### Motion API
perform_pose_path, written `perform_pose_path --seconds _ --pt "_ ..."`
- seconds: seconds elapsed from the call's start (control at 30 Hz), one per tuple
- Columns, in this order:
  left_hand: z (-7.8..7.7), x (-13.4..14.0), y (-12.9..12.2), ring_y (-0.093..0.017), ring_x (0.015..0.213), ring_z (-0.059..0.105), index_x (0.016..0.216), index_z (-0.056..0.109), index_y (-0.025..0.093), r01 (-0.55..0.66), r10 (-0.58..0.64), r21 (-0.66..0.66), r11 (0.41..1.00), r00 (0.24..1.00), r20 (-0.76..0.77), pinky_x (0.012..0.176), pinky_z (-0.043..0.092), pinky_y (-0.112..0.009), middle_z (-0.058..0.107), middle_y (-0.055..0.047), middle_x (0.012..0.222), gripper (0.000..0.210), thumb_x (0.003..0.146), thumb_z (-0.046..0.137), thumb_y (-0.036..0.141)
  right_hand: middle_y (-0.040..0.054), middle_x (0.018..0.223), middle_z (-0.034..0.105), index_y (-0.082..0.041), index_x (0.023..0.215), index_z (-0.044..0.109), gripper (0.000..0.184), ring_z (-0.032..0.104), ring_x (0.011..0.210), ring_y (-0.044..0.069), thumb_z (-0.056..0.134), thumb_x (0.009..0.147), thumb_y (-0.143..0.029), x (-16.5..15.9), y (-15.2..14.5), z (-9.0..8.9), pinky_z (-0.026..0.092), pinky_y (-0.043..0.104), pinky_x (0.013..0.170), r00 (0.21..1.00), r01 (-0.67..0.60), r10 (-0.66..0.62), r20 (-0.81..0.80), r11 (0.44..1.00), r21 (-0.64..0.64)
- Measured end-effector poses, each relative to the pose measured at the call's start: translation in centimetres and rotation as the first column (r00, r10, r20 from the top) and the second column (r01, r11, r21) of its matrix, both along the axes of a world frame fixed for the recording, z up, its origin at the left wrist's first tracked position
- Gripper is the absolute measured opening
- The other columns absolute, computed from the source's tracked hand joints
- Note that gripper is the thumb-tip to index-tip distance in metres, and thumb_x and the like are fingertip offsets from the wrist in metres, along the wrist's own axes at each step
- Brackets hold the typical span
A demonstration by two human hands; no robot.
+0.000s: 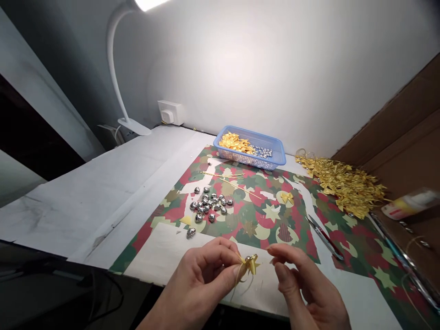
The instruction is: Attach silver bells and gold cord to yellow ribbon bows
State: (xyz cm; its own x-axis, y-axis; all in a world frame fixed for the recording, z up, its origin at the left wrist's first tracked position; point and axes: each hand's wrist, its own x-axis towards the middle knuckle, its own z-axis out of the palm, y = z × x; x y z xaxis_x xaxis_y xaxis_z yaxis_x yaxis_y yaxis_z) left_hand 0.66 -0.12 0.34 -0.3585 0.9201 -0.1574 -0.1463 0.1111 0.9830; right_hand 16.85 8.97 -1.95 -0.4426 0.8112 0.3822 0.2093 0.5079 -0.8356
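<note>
My left hand point(209, 275) pinches a small gold ribbon bow point(253, 265) between thumb and forefinger, above the near edge of the table. A silver bit, perhaps a bell, shows at the top of the bow, and thin gold cord hangs under it. Just to the right is my right hand point(305, 286), its thumb and forefinger apart and nothing visible between them. It does not touch the bow. Beyond my left hand lies a loose group of silver jingle bells point(208, 204), with one bell point(191, 233) nearer to me. A single gold bow point(286, 198) rests farther right.
A blue basket point(250, 160) with gold bows and small silver pieces stands by the wall. Gold cords point(237, 187) lie before it. Right are scissors point(325, 238), a heap of gold bows point(343, 183) and a bottle point(409, 204). A lamp point(113, 68) stands back left.
</note>
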Motion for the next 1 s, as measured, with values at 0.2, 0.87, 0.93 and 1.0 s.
perform_pose_path --seconds 0.2,0.87,0.93,1.0 --pt "0.5 0.4 -0.3 -0.019 0.082 0.057 0.079 0.073 0.023 -0.045 0.050 0.032 0.998 0.983 -0.174 0.069 0.044 -0.027 0.057 -0.002 0.091 0.019 0.091 0.059 0.025 0.0001 0.112 0.065 -0.032 0.108 0.064 0.028 0.066 0.100 0.011 0.049 0.096 -0.011 -0.7 1.0 1.5 0.049 0.016 0.085 0.973 -0.233 0.229 0.045 0.952 0.199" --pt "0.6 0.3 -0.7 -0.016 0.077 0.057 0.078 0.072 0.023 -0.134 0.155 0.107 0.985 0.962 -0.225 0.063 0.048 -0.023 0.056 -0.001 0.089 0.017 0.092 0.061 0.026 -0.0033 0.102 0.069 -0.032 0.112 0.063 0.024 0.066 0.088 0.009 0.053 0.097 -0.016 -1.3 1.4 2.1 0.050 0.016 0.079 0.976 -0.215 0.215 0.019 0.967 0.137" --pt "0.7 0.5 -0.7 -0.015 0.074 0.058 0.080 0.072 0.023 -0.139 0.173 0.135 0.981 0.942 -0.287 0.062 0.049 -0.022 0.057 -0.001 0.089 0.017 0.092 0.060 0.024 -0.0037 0.098 0.067 -0.031 0.110 0.063 0.024 0.066 0.086 0.009 0.053 0.097 -0.014 -1.3 1.4 2.5 0.049 0.016 0.077 0.972 -0.233 0.232 0.022 0.960 0.156" --pt "0.7 0.7 -0.8 -0.014 0.073 0.060 0.081 0.071 0.024 -0.149 0.201 0.171 0.974 0.915 -0.351 0.060 0.050 -0.021 0.057 -0.001 0.091 0.017 0.093 0.059 0.021 -0.0022 0.099 0.065 -0.029 0.110 0.063 0.025 0.065 0.085 0.009 0.053 0.097 -0.011 -1.4 1.3 2.7 0.049 0.018 0.077 0.967 -0.253 0.254 0.019 0.949 0.190"
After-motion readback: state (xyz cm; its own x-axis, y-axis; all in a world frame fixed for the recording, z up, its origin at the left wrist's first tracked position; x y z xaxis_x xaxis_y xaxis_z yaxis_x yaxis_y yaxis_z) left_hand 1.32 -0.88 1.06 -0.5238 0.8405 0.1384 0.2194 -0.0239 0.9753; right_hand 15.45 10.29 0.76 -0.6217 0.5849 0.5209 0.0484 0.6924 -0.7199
